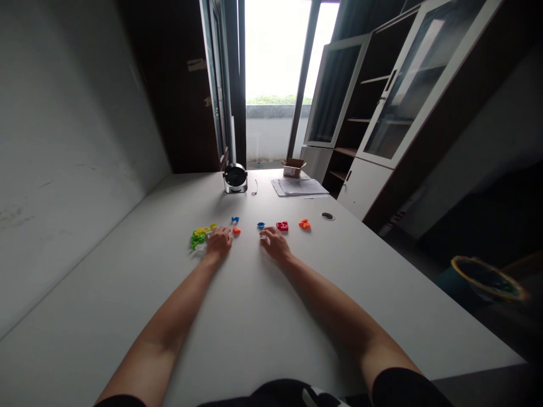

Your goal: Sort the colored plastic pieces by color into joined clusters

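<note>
Both our forearms stretch out over the white desk (pixel 254 316), dark sleeves at the near edge. Our left hand (pixel 219 242) lies palm-down w/ fingers curled, just beside a heap of yellow and green pieces (pixel 199 236) on its outer side; a small orange piece (pixel 236 230) sits touching or nearly touching its fingertips, a blue piece (pixel 235 219) just beyond. Whether that grip is pinching anything we can't tell, the fingers hide it. Our right hand (pixel 274 240) is also palm-down, fingertips close to a 2nd blue piece (pixel 261 225); something pale shows under them, too small to name, so that grip's state is unclear too. A red piece (pixel 282 226) and another orange piece (pixel 304 224) lie further right, apart from each other. To do it well, in our view: pick 1 piece per hand w/ fingertip pinches, keep wrists low, avoid sweeping the heap. Far end: small fan (pixel 235 178), papers (pixel 299 186), cardboard box (pixel 293 167).
</note>
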Available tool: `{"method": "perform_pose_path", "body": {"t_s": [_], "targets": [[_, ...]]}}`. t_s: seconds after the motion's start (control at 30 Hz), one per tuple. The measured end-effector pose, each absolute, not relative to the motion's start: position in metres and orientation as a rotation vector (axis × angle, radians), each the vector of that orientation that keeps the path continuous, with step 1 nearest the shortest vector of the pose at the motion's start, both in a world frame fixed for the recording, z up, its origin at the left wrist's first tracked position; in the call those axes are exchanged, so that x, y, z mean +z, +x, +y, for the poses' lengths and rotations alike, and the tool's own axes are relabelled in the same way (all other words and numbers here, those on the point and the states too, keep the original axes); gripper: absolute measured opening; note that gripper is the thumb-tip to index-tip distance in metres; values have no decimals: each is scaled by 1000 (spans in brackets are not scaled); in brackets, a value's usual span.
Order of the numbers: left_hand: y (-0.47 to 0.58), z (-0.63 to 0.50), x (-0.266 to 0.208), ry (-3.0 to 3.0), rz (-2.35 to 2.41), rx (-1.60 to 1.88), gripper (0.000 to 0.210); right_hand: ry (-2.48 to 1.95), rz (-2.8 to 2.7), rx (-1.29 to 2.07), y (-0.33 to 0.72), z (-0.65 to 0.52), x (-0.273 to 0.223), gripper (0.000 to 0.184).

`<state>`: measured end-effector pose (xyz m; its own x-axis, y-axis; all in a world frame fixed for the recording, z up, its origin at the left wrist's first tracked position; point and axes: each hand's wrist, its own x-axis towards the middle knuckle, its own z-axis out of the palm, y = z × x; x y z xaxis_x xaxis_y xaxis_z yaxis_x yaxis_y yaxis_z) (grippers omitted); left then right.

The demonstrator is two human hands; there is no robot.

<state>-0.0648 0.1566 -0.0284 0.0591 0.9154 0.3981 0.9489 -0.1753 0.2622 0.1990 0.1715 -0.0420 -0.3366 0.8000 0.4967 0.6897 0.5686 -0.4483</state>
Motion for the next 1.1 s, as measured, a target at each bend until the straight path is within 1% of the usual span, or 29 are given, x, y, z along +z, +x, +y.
{"method": "perform_pose_path", "body": {"t_s": [0.3,0.57,0.73,0.9,1.1], "targets": [[-58,143,-23,-2390,-1850,-814,26,-1110,-2023,215,201,168,-36,13],[-62,143,-24,-2393,-1876,-853,25,-1104,-1985,248,200,164,-33,19],[-68,147,-29,-2262,-1962,-822,30,-1116,-1988,285,199,163,-34,19],[-69,147,-29,-2295,-1956,-778,27,-1084,-1993,266,199,162,-33,20],[-65,143,-22,-2324,-1944,-797,11,-1101,-2021,258,199,161,-32,18]]}}
